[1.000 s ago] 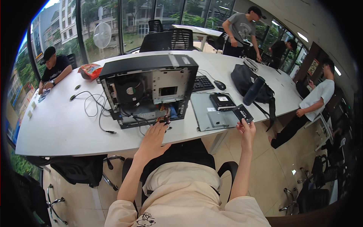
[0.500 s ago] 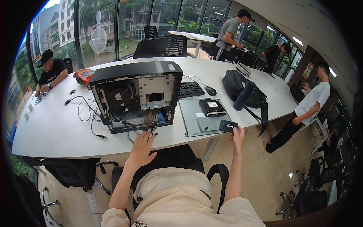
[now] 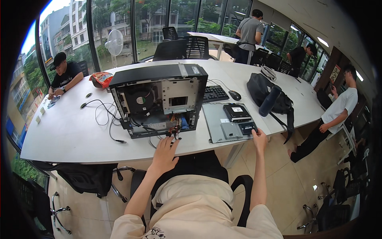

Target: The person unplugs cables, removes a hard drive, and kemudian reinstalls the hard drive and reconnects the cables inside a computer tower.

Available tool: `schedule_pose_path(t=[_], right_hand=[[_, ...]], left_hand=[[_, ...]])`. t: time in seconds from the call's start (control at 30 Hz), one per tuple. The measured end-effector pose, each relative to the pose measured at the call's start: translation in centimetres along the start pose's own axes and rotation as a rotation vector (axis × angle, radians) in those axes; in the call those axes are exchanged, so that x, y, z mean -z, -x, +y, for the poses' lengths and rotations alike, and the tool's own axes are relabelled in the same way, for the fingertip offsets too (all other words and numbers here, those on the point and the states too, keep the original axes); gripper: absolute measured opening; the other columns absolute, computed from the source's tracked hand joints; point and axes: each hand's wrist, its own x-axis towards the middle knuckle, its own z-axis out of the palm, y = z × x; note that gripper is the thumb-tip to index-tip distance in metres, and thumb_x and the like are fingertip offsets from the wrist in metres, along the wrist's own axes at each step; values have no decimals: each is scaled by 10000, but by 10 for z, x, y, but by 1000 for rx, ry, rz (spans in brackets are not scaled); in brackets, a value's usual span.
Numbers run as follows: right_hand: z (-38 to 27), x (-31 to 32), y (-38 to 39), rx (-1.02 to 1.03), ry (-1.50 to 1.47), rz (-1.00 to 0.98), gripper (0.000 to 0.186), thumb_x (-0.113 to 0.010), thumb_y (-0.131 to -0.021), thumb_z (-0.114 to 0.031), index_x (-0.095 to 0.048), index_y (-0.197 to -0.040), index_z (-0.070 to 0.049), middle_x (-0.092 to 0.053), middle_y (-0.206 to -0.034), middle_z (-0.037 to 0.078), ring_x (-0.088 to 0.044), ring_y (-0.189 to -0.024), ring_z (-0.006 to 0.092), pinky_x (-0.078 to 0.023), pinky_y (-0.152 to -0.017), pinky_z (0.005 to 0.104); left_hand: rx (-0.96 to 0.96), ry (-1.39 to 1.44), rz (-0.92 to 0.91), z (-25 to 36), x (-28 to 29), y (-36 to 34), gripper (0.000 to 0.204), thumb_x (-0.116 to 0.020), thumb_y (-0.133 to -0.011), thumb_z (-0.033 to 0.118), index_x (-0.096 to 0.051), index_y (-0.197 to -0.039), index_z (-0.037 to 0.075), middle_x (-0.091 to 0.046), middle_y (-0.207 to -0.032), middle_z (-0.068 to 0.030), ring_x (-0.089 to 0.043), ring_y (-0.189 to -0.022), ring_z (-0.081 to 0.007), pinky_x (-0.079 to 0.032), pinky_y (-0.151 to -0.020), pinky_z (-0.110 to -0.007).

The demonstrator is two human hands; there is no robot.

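Note:
A black desktop computer case (image 3: 155, 74) stands on the table with its side open, showing a fan, metal frame and wiring. At its lower front edge, my left hand (image 3: 164, 152) has its fingers stretched out and thumb apart, the fingertips by a bundle of thin cables (image 3: 173, 130). My right hand (image 3: 260, 140) pinches the edge of a small flat black solid-state drive (image 3: 246, 127). That drive is at the near right corner of a grey metal side panel (image 3: 212, 119), beside a flat silver drive-like part (image 3: 230, 130). A black hard drive (image 3: 237, 113) lies farther back on the panel.
Behind the panel are a black keyboard (image 3: 215, 93) and mouse (image 3: 235, 95). A black backpack (image 3: 258, 88) and dark blue bottle (image 3: 269, 102) lie to the right. Loose cables (image 3: 110, 124) trail left of the case. A person (image 3: 68, 73) sits at the far left; others stand beyond.
My right hand has lowered the solid-state drive toward the panel, beside the silver part. My left hand stays by the cables. The whole view has shifted slightly.

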Motion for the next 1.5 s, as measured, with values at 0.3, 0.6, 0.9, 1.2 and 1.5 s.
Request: schedule_pose_path(t=[0.3,0.6,0.9,1.2,1.5], right_hand=[[-156,-8,65,317,-71,-200,625,-766,-942,-209,-515,-1472,8,-504,-1407,192,-590,-1234,331,-496,-1076,441],[-340,-68,109,1043,-370,-110,589,-738,-954,-179,-502,-1473,-29,-498,-1502,203,-513,-1361,374,-353,-1204,492],[-364,-107,94,1283,-80,142,352,-766,-931,-281,-719,-1232,-104,-724,-1280,48,-625,-1233,254,-369,-1134,426],[-362,-119,92,1314,-156,207,358,-787,-905,-245,-710,-1225,-105,-722,-1253,32,-624,-1175,240,-365,-1078,402],[-363,-126,95,1326,-193,260,340,-764,-896,-218,-703,-1207,-94,-720,-1221,36,-621,-1149,242,-355,-1076,407]], left_hand=[[5,-53,56,1,-3,0,794,-796,-787,186,-483,-1501,37,-487,-1476,-246,-442,-1398,-428,-322,-1228,-552],[13,138,216,-1,2,7,646,-797,-824,232,-552,-1393,51,-538,-1355,-176,-480,-1311,-393,-387,-1148,-512],[194,366,267,-26,54,3,179,-748,-918,185,-713,-1027,46,-617,-723,-55,-612,-678,-255,-468,-744,-409],[405,712,271,-49,90,1,225,-729,-985,201,-729,-950,-21,-519,-604,-10,-419,-550,-90,-334,-523,-309],[128,824,160,-11,108,6,213,-739,-966,229,-710,-943,19,-510,-686,-45,-469,-605,-154,-390,-571,-326]])
